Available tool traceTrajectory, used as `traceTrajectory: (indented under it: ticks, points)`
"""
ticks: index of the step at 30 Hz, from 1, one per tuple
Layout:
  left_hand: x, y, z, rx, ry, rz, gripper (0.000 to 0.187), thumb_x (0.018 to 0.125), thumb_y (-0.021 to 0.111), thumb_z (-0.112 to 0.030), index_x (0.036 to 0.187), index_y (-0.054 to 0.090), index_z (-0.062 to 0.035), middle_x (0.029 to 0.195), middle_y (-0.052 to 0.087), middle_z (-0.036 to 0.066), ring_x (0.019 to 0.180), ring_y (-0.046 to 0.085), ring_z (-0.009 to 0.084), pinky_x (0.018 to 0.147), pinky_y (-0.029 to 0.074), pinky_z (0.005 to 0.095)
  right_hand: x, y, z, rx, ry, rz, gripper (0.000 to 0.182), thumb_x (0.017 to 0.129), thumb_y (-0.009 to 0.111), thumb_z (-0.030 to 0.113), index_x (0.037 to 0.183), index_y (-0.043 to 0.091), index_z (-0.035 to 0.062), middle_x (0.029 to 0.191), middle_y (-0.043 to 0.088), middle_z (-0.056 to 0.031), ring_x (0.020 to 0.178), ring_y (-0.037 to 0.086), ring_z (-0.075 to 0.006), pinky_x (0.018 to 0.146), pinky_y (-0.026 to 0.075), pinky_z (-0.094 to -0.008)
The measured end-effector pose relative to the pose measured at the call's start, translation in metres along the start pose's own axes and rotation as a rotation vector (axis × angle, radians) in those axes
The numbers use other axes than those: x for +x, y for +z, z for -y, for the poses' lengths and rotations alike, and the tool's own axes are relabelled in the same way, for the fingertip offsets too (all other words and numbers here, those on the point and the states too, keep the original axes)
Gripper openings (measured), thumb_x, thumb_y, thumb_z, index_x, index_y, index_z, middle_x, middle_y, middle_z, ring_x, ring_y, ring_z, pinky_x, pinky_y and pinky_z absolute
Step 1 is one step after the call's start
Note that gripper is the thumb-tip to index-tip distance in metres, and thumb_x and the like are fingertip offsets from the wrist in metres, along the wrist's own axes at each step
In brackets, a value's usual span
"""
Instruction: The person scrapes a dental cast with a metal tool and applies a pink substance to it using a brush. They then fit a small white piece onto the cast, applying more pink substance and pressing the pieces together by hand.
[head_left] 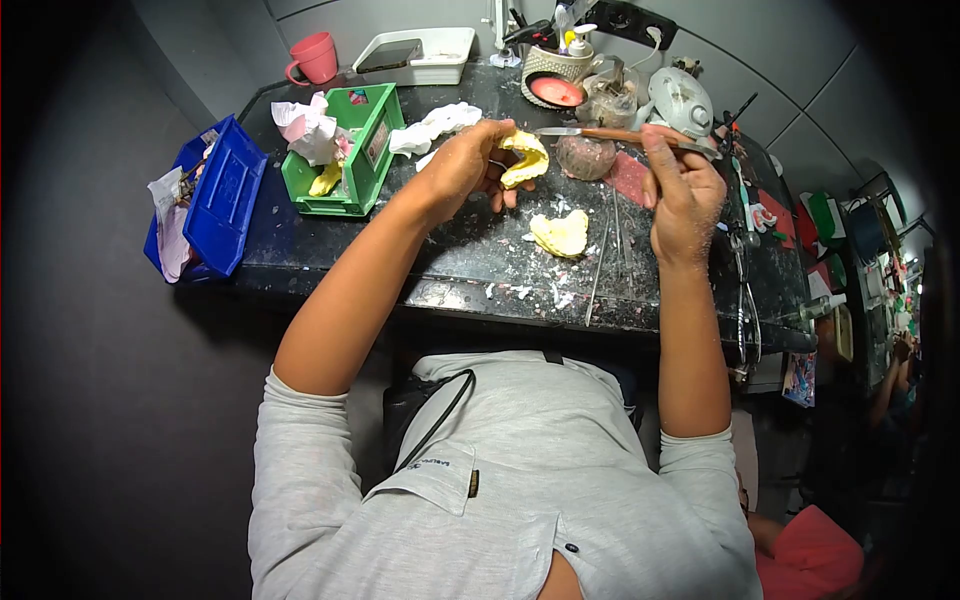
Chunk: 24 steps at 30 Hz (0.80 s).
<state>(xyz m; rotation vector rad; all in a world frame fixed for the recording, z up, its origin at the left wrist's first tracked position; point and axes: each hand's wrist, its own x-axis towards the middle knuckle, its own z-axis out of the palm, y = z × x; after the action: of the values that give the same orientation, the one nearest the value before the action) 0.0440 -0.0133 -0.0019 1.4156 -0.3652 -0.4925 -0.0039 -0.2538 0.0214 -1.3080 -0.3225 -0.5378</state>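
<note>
The left hand (470, 165) grasps a pale yellow, horseshoe-shaped dental cast (537, 160), its fingers curled around the left side of the piece, above the far middle of the desk (455, 235). The right hand (688, 205) grips a knife (608, 134) by its reddish-brown wooden handle, thumb against fingers, with the metal blade pointing left. The blade's tip lies close to the far edge of the cast; whether they touch, I cannot tell. Pale dust speckles the right hand and wrist.

Nearer than the held cast, a second yellow cast (562, 236) rests on the desk among white crumbs and shavings. Just right of it lie thin metal rods (600, 262), and beyond these a pink sheet (628, 178) beside a rounded, dusty pot (584, 158).

Left of the left hand is crumpled white tissue (437, 124), then a green bin (375, 165) containing a yellow piece (325, 180) and crumpled pink-white paper (307, 130). Farther left, a blue bin (232, 205) sits tilted at the desk's edge, with papers inside.

Along the far side, from left to right, stand a pink mug (317, 58), a white tray (452, 62) with a dark flat object in it, a woven basket (578, 66) of tools and bottles, and a grey-white rounded device (682, 102). A round dish with a pink inside (556, 91) is in front of the basket.

At the near right, a person in red (812, 552) is partly visible.
</note>
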Motion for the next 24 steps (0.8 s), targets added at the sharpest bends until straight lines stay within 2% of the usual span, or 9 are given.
traceTrajectory:
  ticks: [7, 24]
  points:
    - [-0.001, 0.0003, -0.0005, 0.027, -0.021, 0.013, 0.056, 0.101, 0.028, -0.042, 0.112, 0.059, 0.0025, 0.092, 0.067, 0.018, 0.063, 0.062, 0.0194, 0.057, 0.048, 0.0297, -0.002, 0.0091, -0.0049, -0.01, 0.025, 0.118, 0.016, 0.091, 0.07, 0.008, 0.101, 0.068, -0.0034, 0.076, 0.064, -0.0019, 0.052, 0.044, -0.001, 0.045, 0.031, -0.0168]
    - [-0.0005, -0.0001, -0.0002, 0.014, -0.004, 0.027, 0.055, 0.102, 0.028, -0.043, 0.106, 0.059, 0.0015, 0.089, 0.067, 0.018, 0.062, 0.062, 0.0185, 0.056, 0.047, 0.0304, -0.0033, 0.0102, -0.0032, -0.043, 0.029, 0.097, 0.016, 0.091, 0.07, 0.008, 0.102, 0.068, -0.0038, 0.076, 0.064, -0.0023, 0.052, 0.043, -0.0004, 0.045, 0.03, -0.0164]
